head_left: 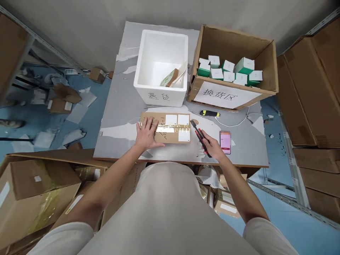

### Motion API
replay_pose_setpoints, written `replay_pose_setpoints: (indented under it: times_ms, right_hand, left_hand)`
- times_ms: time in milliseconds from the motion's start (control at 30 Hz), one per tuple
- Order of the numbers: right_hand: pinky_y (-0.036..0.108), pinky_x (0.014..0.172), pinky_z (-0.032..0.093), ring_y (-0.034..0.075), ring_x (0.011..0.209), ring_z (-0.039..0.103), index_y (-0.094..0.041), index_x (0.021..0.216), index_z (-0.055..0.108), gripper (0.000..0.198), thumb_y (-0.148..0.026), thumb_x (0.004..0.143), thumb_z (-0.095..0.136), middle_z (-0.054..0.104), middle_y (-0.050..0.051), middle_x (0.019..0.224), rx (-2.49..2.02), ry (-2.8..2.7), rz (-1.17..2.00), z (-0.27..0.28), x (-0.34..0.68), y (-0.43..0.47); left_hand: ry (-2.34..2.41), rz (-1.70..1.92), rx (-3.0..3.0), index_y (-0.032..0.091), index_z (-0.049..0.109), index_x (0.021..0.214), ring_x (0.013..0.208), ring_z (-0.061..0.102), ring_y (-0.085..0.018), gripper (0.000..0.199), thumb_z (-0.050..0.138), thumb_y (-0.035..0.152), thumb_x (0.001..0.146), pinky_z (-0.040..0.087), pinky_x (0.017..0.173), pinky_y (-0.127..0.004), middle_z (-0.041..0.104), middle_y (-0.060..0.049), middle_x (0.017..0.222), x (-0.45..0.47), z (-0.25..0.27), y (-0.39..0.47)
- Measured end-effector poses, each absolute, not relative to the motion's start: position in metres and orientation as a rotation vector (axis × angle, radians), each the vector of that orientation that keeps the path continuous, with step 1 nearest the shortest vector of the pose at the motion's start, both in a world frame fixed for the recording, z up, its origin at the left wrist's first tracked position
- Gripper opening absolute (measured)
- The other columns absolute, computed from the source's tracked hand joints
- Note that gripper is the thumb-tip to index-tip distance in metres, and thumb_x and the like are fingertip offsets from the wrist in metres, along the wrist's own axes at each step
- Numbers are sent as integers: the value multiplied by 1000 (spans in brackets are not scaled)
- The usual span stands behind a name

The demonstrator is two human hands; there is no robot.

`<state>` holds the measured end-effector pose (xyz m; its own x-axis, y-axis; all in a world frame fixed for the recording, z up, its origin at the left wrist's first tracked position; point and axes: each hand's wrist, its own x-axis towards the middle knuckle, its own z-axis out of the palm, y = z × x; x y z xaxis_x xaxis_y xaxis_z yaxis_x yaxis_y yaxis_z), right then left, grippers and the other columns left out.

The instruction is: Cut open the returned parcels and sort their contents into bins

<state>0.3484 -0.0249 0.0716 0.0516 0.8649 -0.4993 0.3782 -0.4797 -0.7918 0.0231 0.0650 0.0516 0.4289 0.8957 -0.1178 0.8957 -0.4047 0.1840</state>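
Observation:
A flat brown cardboard box (172,139), sealed with clear tape and bearing white labels, lies on the grey table (114,102). My left hand (147,134) rests on its left end with the fingers spread. In my right hand (211,144) is a black and red utility knife (200,137), its tip pointing up and left, close to the box's right edge. To the right of that hand lies a phone (225,142) with a pink screen. Behind it a second utility knife (209,113), black and yellow, sits on the table.
A white foam box (160,95) with a few flat pieces inside stands behind the cardboard box. Right of it, a large open carton (275,67) holds several green and white boxes (244,66). A white cable (233,125) curves across the table. Cartons (39,180) crowd the lower left.

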Motion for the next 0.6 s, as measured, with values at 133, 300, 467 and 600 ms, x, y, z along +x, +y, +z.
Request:
replay_pose_setpoints:
  times_ms: [133,300,467,600]
  right_hand:
    - [22,43,51,10,55,54,-25,147,31,61,-42,90,42,62,1,77,-1899,-1260,1410,73,349,-28]
    - [23,44,50,11,54,55,-26,146,32,59,-42,90,40,66,2,82,-1886,-1381,1400,71,349,-26]
    - [25,48,50,11,45,52,-24,145,36,57,-40,90,41,65,0,68,-1883,-1577,1378,77,362,-24]
    - [23,43,46,9,41,48,-28,145,35,56,-37,90,41,56,-4,62,-1810,-1655,1502,79,376,-28]
  left_hand:
    - [1588,3,2454,15,26,146,140,11,-46,120,59,82,52,10,107,-59,19,-22,153,23,51,62]
    - [1577,56,2456,14,27,146,140,12,-45,123,60,83,49,14,106,-57,21,-23,152,23,51,62]
    - [1623,-6,2398,16,26,146,140,10,-45,120,60,81,51,27,99,-57,19,-22,153,26,56,62]
    - [1650,-101,2351,17,21,148,140,9,-45,119,61,78,53,33,94,-56,16,-21,154,28,60,63]
